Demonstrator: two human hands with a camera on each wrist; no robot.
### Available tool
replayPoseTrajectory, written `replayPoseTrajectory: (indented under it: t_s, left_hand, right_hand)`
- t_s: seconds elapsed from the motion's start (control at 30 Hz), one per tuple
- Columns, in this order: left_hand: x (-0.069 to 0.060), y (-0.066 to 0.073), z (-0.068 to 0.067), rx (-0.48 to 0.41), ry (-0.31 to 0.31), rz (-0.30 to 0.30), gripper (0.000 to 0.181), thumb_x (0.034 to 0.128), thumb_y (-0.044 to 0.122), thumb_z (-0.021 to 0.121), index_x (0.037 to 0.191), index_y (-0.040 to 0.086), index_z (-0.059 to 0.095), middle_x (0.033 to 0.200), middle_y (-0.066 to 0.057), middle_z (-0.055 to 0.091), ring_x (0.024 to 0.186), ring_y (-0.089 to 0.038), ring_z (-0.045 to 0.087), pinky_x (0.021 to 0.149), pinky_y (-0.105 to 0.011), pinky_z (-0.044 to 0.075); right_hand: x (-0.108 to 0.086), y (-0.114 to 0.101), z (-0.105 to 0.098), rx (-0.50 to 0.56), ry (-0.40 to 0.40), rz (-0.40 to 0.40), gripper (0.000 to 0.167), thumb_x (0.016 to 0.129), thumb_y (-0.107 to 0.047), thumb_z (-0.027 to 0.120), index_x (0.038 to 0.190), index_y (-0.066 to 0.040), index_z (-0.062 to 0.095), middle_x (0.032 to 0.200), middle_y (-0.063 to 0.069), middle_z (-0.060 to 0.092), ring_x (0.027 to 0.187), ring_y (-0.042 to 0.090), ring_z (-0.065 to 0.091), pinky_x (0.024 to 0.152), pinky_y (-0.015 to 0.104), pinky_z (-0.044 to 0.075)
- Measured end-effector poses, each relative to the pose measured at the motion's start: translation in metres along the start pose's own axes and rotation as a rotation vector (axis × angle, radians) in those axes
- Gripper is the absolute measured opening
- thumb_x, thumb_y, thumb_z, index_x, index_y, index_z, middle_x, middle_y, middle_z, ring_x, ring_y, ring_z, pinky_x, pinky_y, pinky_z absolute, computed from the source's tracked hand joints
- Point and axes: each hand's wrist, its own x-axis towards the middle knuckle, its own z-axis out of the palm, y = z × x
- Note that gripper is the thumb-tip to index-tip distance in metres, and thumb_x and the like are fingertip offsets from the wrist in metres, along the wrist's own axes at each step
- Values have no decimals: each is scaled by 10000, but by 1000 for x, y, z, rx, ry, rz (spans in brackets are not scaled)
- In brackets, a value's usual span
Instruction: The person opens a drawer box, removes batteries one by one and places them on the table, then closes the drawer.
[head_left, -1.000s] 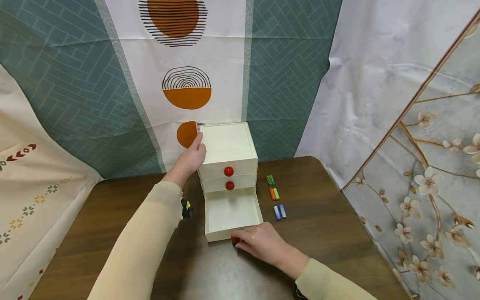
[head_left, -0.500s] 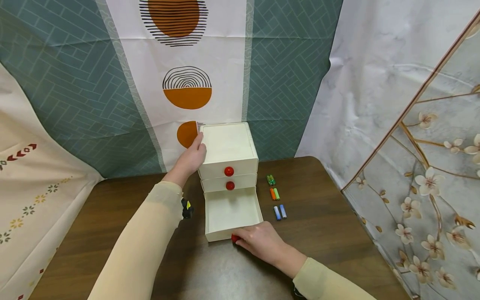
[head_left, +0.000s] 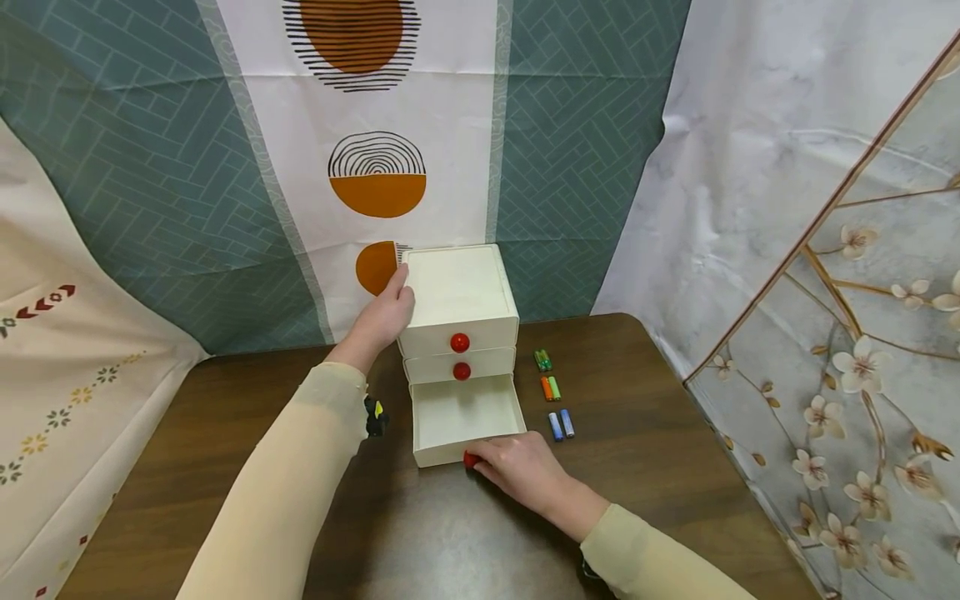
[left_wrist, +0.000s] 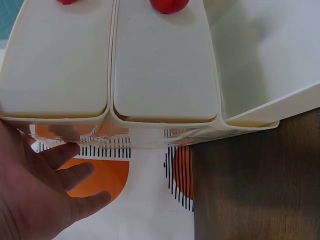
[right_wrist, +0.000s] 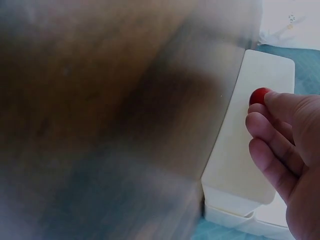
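A white three-drawer cabinet [head_left: 457, 287] stands on the table, its lowest drawer [head_left: 465, 412] pulled out with a bare floor showing. My right hand [head_left: 525, 475] pinches that drawer's red knob [right_wrist: 260, 96] between thumb and fingers. My left hand [head_left: 382, 318] rests against the cabinet's upper left edge. In the left wrist view, the fingers [left_wrist: 75, 176] of that hand extend loosely along the cabinet's side. The upper two drawers are closed, each with a red knob [head_left: 460, 342].
Right of the cabinet lie batteries in pairs: green ones [head_left: 543, 360], an orange and green pair [head_left: 551, 388], and blue ones [head_left: 561, 425]. The brown table [head_left: 637, 467] meets patterned cloth hangings at the back and sides.
The lowest drawer has slid a little way back into the cabinet, with my right hand moving along on its knob. My left hand stays on the cabinet's edge.
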Motion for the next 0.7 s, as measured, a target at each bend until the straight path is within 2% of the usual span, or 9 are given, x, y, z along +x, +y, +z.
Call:
replayPoseTrajectory:
  t_s: [0.23,0.7]
  left_hand:
    - [-1,2,-1,19,-3,-10,685,1166,490,166,1800,291,0,1853,-48,91,1666,-394,209,1346,-571,160]
    - [0,2,-1,19,-6,-17,687,1165,500,168,1797,302,-15,1855,-40,81,1671,-387,200,1349,-569,146]
  right_hand:
    - [5,4,2,-9,-16,20,205,923,-226,934,1095,-212,825,971,-137,825,867,5,777,676,285,642]
    - [13,11,5,-35,-58,52,180,962,-289,898,1117,-246,816,991,-154,819,869,14,770,646,311,629]
